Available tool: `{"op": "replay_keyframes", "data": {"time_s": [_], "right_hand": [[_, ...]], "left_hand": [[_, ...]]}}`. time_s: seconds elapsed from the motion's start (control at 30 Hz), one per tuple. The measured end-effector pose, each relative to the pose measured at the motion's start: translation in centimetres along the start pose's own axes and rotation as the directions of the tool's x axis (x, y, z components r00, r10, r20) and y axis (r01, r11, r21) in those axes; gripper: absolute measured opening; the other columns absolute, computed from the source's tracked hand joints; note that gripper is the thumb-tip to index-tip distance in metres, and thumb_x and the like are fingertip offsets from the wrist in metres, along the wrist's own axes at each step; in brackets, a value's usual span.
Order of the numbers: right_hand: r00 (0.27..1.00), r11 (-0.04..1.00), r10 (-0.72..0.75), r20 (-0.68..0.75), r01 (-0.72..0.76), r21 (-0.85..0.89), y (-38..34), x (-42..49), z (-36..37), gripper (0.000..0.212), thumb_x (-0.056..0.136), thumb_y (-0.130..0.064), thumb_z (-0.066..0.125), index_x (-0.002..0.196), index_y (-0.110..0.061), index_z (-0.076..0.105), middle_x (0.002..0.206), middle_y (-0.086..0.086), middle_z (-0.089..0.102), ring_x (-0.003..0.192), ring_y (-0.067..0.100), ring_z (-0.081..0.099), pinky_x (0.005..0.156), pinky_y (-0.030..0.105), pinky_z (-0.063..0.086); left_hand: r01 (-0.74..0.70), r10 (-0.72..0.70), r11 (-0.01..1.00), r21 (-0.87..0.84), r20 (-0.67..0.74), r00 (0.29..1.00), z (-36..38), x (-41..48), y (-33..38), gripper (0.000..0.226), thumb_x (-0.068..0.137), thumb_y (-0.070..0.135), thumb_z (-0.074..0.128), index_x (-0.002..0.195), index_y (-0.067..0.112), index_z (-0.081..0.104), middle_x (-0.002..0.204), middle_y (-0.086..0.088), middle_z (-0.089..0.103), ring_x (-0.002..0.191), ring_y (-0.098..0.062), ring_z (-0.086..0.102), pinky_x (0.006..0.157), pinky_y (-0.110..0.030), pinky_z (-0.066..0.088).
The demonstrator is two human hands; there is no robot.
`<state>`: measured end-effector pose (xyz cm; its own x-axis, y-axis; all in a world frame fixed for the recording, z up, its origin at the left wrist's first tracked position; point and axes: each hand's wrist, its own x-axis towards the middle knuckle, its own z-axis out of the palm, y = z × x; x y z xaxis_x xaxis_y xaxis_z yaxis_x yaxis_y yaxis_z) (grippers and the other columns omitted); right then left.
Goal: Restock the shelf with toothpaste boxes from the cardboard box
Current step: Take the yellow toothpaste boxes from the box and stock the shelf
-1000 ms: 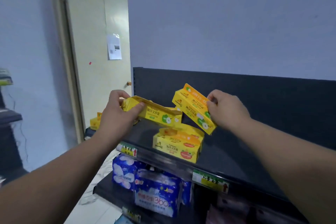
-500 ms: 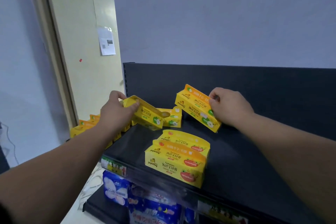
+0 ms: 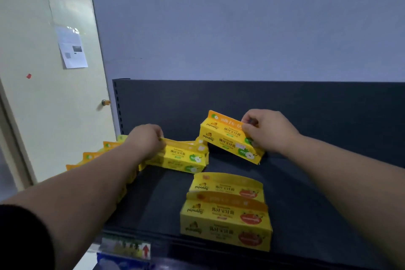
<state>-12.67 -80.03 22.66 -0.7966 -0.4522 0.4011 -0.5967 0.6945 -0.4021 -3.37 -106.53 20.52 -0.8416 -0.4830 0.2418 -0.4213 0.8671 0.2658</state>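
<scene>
On the dark top shelf (image 3: 306, 193) lie several yellow toothpaste boxes. My left hand (image 3: 146, 141) grips the left end of a green-apple box stack (image 3: 182, 158), which lies on the shelf at the back left. My right hand (image 3: 267, 131) pinches a second pair of green-apple boxes (image 3: 225, 136), tilted, their lower right corner touching the shelf. Two rows of strawberry boxes (image 3: 225, 221) stand near the front edge. More yellow boxes (image 3: 94, 156) run off to the left, partly hidden by my left forearm. The cardboard box is out of view.
The shelf's dark back panel (image 3: 285, 101) rises behind the boxes, with a grey wall above. A cream door (image 3: 54, 94) with a paper notice stands at the left. A price tag (image 3: 127, 247) sits on the shelf's front rail, blue packs just below it.
My left hand has lowered its boxes flat onto the shelf at the back left. My right hand's boxes have come down until a corner touches the shelf. The camera moved closer and higher.
</scene>
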Motion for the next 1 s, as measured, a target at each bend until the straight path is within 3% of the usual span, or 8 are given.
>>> {"op": "replay_keyframes", "data": {"time_s": [0.1, 0.2, 0.33, 0.57, 0.83, 1.0], "right_hand": [[0.999, 0.999, -0.032, 0.002, 0.032, 0.004, -1.1, 0.0, 0.2, 0.009, 0.094, -0.032, 0.057, 0.088, -0.033, 0.063, 0.089, -0.013, 0.064, 0.083, 0.009, 0.062, 0.075, 0.041, 0.057], [0.996, 0.998, -0.070, 0.048, 0.070, 0.009, -2.4, 0.1, 0.6, 0.009, 0.095, -0.030, 0.058, 0.093, -0.030, 0.067, 0.089, -0.012, 0.065, 0.083, 0.007, 0.062, 0.077, 0.037, 0.057], [0.990, 0.994, -0.096, 0.099, 0.100, -0.042, -3.8, 0.4, 1.3, 0.008, 0.095, -0.031, 0.059, 0.094, -0.030, 0.068, 0.089, -0.012, 0.065, 0.083, 0.006, 0.061, 0.078, 0.036, 0.055], [0.974, 0.991, -0.075, 0.212, 0.097, -0.095, -6.3, 1.4, 3.9, 0.008, 0.096, -0.032, 0.058, 0.091, -0.035, 0.064, 0.092, -0.012, 0.066, 0.085, 0.006, 0.063, 0.077, 0.035, 0.058], [0.905, 0.968, -0.116, 0.409, 0.195, -0.157, -10.1, 3.1, 8.7, 0.009, 0.096, -0.029, 0.058, 0.089, -0.030, 0.065, 0.092, -0.009, 0.066, 0.079, 0.012, 0.068, 0.078, 0.038, 0.058], [0.894, 0.949, -0.120, 0.432, 0.231, -0.216, -11.4, 3.5, 10.8, 0.010, 0.096, -0.028, 0.056, 0.093, -0.034, 0.063, 0.101, -0.010, 0.062, 0.093, 0.013, 0.059, 0.083, 0.039, 0.056]], "left_hand": [[-0.093, 0.089, 0.991, 0.099, 0.042, 0.995, 0.5, 1.3, -0.9, 0.016, 0.090, 0.028, 0.063, 0.105, 0.022, 0.066, 0.109, -0.003, 0.059, 0.094, -0.018, 0.055, 0.078, -0.028, 0.044], [-0.154, 0.146, 0.979, 0.135, 0.066, 0.987, 1.1, 2.3, -1.6, 0.006, 0.086, 0.030, 0.066, 0.089, 0.033, 0.062, 0.112, -0.002, 0.054, 0.100, -0.022, 0.056, 0.088, -0.034, 0.049], [-0.206, 0.193, 0.967, 0.151, 0.097, 0.976, 1.4, 3.2, -1.9, 0.021, 0.087, 0.022, 0.060, 0.078, 0.041, 0.056, 0.111, 0.001, 0.053, 0.103, -0.023, 0.055, 0.091, -0.039, 0.050], [-0.256, 0.255, 0.961, 0.101, 0.028, 0.967, 0.4, 4.5, -3.6, 0.027, 0.091, 0.022, 0.058, 0.115, 0.031, 0.064, 0.123, -0.003, 0.053, 0.106, -0.024, 0.056, 0.094, -0.041, 0.048], [-0.286, 0.284, 0.958, -0.010, -0.107, 0.953, -1.3, 3.0, -5.8, 0.023, 0.094, 0.025, 0.055, 0.115, 0.030, 0.064, 0.125, 0.000, 0.053, 0.108, -0.020, 0.057, 0.093, -0.038, 0.049], [-0.307, 0.298, 0.950, -0.063, -0.124, 0.947, -1.3, 2.4, -6.6, 0.023, 0.094, 0.025, 0.055, 0.115, 0.030, 0.064, 0.125, 0.003, 0.054, 0.110, -0.017, 0.055, 0.091, -0.033, 0.049]]}}
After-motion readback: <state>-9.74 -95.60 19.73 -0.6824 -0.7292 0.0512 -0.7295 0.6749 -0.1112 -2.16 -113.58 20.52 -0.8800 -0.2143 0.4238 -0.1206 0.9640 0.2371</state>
